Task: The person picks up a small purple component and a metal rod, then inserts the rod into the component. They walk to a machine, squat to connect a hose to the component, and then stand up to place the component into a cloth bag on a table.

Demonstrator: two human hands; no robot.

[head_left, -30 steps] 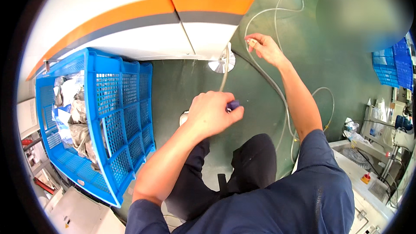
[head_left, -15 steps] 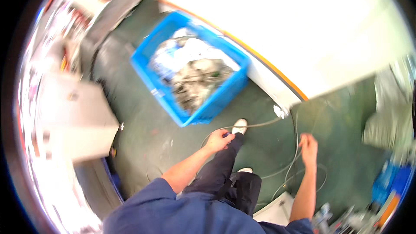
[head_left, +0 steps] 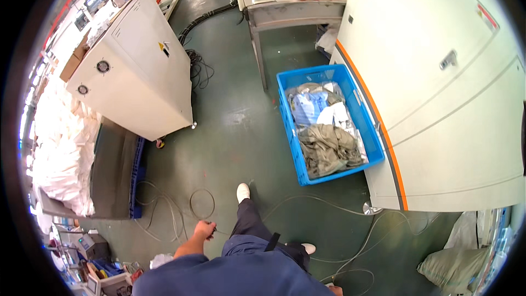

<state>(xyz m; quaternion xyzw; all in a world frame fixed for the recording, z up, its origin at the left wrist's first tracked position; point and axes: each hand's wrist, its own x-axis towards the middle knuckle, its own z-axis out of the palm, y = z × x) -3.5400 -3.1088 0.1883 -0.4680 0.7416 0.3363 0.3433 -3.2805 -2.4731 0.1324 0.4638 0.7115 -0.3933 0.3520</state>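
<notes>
Low at the left, my left hand [head_left: 205, 229] is closed with a small dark piece showing at its fingers. A thin pale hose [head_left: 307, 197] lies over the floor from the white cabinet's foot, passes behind my leg and seems to meet this hand. Only part of my right hand [head_left: 335, 290] shows at the lower edge, beside more of the hose; its fingers are hidden. Loops of hose [head_left: 203, 204] lie on the floor just beyond my left hand.
A blue crate [head_left: 300, 160] of crumpled cloth and plastic stands against the large white cabinet [head_left: 438, 109]. Another white cabinet [head_left: 142, 71] stands left, near a cart of white fabric [head_left: 66, 153]. A grey bench [head_left: 296, 16] is at the back, a grey-green sack [head_left: 455, 268] lower right.
My view has turned left, so the crate now appears further right. My left hand stays closed and is now further left of my leg. The right hand has dropped to the lower edge.
</notes>
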